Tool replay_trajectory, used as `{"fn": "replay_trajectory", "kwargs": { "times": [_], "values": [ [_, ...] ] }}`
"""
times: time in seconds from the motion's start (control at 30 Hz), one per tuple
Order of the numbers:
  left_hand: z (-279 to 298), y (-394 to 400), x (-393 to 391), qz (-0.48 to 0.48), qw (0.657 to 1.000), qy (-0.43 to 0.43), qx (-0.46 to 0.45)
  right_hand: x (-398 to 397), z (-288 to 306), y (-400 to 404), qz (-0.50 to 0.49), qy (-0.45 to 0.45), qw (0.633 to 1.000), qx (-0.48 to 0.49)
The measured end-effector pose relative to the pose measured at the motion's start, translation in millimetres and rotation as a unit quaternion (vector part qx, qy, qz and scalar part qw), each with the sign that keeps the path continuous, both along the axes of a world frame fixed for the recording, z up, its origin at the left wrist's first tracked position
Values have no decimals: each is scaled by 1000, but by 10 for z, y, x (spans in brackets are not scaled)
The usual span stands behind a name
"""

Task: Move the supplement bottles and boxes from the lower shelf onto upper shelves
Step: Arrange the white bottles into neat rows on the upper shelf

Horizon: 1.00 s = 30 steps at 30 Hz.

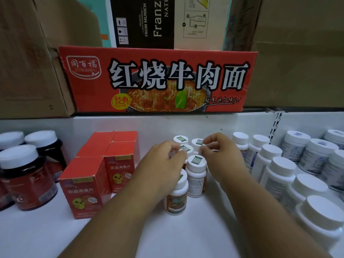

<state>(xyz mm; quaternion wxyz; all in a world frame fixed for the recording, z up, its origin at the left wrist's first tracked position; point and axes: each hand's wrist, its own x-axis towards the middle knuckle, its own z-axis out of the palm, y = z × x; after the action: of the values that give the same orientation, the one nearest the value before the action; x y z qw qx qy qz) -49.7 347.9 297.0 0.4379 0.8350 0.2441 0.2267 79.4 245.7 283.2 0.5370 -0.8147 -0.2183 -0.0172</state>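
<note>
both hands are down among a tight cluster of small white-capped bottles (196,175) in the middle of a white shelf (195,235). left hand (163,164) has its fingers curled over the cap of one bottle in the middle row, apparently pinching it, though the knuckles hide the actual contact. right hand (221,155) pinches at the cap of a bottle in the back row with thumb and forefinger. neither bottle looks lifted off the shelf yet.

risk, as i judge it: the bottles stand touching one another, so pulling one up at a slant could tip its neighbours, and the nearest one (176,194) sits just under the left wrist where a forearm could knock it over. a cap-only pinch may also slip if the bottle is heavy.

to the left stand red boxes (87,185) with a cartoon print, packed close in a block, and beyond them dark jars (28,179) with white lids. to the right run rows of larger white bottles (279,174), with more past the slotted upright (275,125).

the shelf is smooth white metal. above its back edge sits a red noodle carton (158,79), flanked by plain brown cartons (28,62), with a printed beer carton (145,21) behind.
</note>
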Motion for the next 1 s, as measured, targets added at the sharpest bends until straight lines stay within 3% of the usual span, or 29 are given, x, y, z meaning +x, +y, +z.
{"fn": "replay_trajectory", "kwargs": {
  "times": [0.27, 0.47, 0.6, 0.7, 0.87, 1.0],
  "values": [
    [-62, -8, -61, -36, 999, -35, -16, -12, -93, 87, 1, 63, 994, 89],
    [-60, -20, -45, -24, 998, -29, 40, -67, -80, 127, 46, 115, 985, 116],
    [-11, -7, -106, -26, 999, -10, 47, -159, -11, 2, 45, 62, 992, 99],
    [75, 14, -202, -48, 996, 22, 74, -249, 29, -103, 69, 41, 993, 81],
    [184, -5, -308, -104, 969, 154, 160, -262, 50, -125, 69, 40, 996, 44],
    [176, 29, -294, -93, 968, 149, 181, -209, 61, -113, 60, 70, 995, 46]
  ]
}}
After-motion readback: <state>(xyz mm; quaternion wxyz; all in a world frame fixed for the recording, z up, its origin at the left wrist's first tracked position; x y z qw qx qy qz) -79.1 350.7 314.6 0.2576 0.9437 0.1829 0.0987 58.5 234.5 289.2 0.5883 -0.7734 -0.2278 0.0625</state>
